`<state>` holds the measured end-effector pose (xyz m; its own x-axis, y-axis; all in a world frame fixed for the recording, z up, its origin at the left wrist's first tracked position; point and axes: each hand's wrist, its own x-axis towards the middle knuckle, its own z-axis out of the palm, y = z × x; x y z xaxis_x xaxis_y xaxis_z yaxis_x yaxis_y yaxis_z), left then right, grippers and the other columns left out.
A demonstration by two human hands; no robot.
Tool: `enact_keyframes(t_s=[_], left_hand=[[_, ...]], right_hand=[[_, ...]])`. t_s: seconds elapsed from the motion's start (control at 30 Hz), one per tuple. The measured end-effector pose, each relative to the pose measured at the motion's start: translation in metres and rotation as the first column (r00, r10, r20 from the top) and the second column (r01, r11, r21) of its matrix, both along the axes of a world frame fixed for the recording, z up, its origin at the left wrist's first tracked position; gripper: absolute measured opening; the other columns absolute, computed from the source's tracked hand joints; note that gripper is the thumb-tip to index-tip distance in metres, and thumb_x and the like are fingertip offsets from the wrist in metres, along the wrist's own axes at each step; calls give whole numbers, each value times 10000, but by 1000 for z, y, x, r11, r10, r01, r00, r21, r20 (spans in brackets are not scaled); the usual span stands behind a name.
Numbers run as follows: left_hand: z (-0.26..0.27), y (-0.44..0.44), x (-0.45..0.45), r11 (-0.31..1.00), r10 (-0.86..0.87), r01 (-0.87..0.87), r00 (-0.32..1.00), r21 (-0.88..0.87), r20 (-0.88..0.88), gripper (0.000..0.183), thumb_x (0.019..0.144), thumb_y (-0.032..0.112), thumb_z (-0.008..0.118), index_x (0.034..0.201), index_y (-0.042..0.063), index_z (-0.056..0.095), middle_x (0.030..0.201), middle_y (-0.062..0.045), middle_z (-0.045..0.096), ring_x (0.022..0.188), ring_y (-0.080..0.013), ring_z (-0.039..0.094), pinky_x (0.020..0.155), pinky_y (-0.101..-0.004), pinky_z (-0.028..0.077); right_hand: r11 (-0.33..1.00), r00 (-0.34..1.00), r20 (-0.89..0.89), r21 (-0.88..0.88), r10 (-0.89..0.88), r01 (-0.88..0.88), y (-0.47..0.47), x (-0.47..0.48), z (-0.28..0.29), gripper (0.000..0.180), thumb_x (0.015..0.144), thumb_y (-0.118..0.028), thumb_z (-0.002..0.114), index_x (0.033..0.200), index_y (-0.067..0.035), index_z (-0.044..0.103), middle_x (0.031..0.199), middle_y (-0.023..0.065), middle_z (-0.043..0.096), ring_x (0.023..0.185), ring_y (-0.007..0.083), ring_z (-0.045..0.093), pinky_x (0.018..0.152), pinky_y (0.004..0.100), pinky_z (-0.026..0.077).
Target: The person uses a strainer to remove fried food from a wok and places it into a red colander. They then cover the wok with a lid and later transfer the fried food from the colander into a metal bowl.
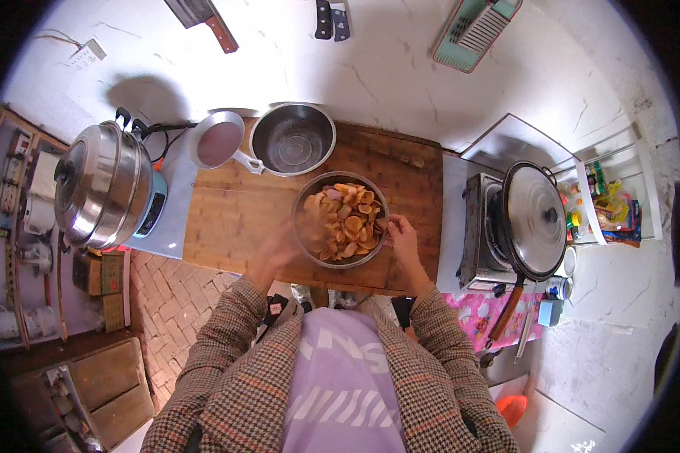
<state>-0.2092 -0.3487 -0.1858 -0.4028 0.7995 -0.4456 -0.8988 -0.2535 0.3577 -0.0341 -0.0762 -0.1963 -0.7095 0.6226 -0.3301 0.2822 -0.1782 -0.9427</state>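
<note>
A round metal bowl [340, 263] heaped with orange-brown sliced food pieces [354, 223] stands near the front edge of a wooden board [226, 226]. My right hand [401, 233] is at the bowl's right rim, its fingertips on or close to one piece there; whether it grips the rim or the piece is unclear. Motion blurs my left hand [277, 246] at the bowl's left side, and its finger pose cannot be made out. Behind the bowl are an empty deep metal pot [293, 139] and a light metal ladle-like pan [221, 139] with reddish contents.
A steamer [105, 187] stands on a blue electric cooker [154, 204] at the left. To the right, a lidded wok [535, 215] sits on a gas stove [479, 232], its wooden handle [507, 314] pointing forward. A cleaver [195, 17] and a green grater [476, 34] hang on the wall.
</note>
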Motion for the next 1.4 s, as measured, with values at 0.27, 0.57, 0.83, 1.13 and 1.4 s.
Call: enact_keyframes(t_s=[0.27, 0.57, 0.83, 1.13, 1.4], left_hand=[[-28, -7, -5, 999, 28, -29, 1000, 17, 13, 330, 946, 189, 574, 1267, 260, 547, 1171, -13, 584, 1072, -212, 533, 894, -452, 481], [12, 0, 6, 979, 117, -95, 987, -182, 111, 308, 946, 169, 559, 1250, 215, 553, 1137, -22, 598, 1014, -210, 553, 857, -404, 492], [3, -28, 11, 958, 39, -139, 931, -253, -362, 176, 930, 223, 588, 1087, 148, 616, 938, -37, 623, 847, -216, 584, 744, -376, 493], [-58, -117, 29, 835, 417, -320, 899, -447, 135, 163, 871, 183, 649, 900, 37, 581, 900, -68, 595, 819, -216, 577, 763, -359, 500], [-29, -109, 46, 877, 347, -309, 937, -367, 41, 134, 883, 167, 638, 948, 55, 602, 899, -54, 595, 803, -192, 568, 730, -333, 493]], right_hand=[[995, 993, 108, -97, 40, -29, 1, -11, -4, 209, 985, -147, 483, 1154, -64, 573, 986, -1, 609, 781, 90, 592, 690, 269, 539], [993, 983, 181, -116, 27, -6, 2, -21, -18, 218, 974, -162, 498, 1127, -48, 602, 949, 29, 627, 777, 112, 602, 650, 288, 533], [942, 953, 249, 323, -175, 89, 32, -2, -32, 207, 920, -204, 617, 1050, -44, 634, 861, 16, 605, 753, 97, 559, 658, 238, 459], [931, 996, -91, 360, -25, 56, -13, 29, 81, 152, 863, -121, 642, 959, -14, 693, 881, 55, 627, 853, 144, 580, 766, 270, 450], [539, 414, -464, 176, 783, -823, -63, 34, 297, 114, 841, -106, 712, 945, -59, 723, 842, 26, 612, 733, 147, 549, 648, 266, 414]])
